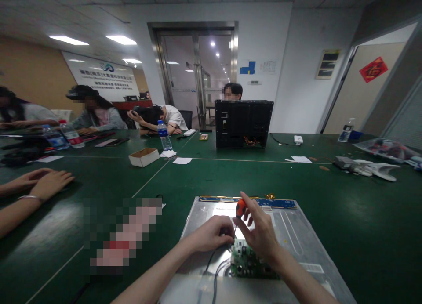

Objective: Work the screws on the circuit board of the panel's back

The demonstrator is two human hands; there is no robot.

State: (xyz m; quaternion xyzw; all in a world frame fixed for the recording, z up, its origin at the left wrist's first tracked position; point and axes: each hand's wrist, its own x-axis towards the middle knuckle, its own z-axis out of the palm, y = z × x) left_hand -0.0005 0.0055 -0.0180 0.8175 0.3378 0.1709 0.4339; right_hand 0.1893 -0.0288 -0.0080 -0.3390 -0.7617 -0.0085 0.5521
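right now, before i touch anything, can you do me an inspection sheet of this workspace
surface: green table, with pale seams
job's things: silver metal panel lying flat; green circuit board on it; orange-and-black screwdriver, shaft pointing down by the board's far left corner, tip contact unclear
clutter: open cardboard box, blue-capped bottle and black case further back
hands: right hand holds the screwdriver handle; left hand is close to the shaft, its grip unclear
cables: dark cables on the panel, left of the board
surroundings: a co-worker's hand at the left, seated people beyond, glass doors behind
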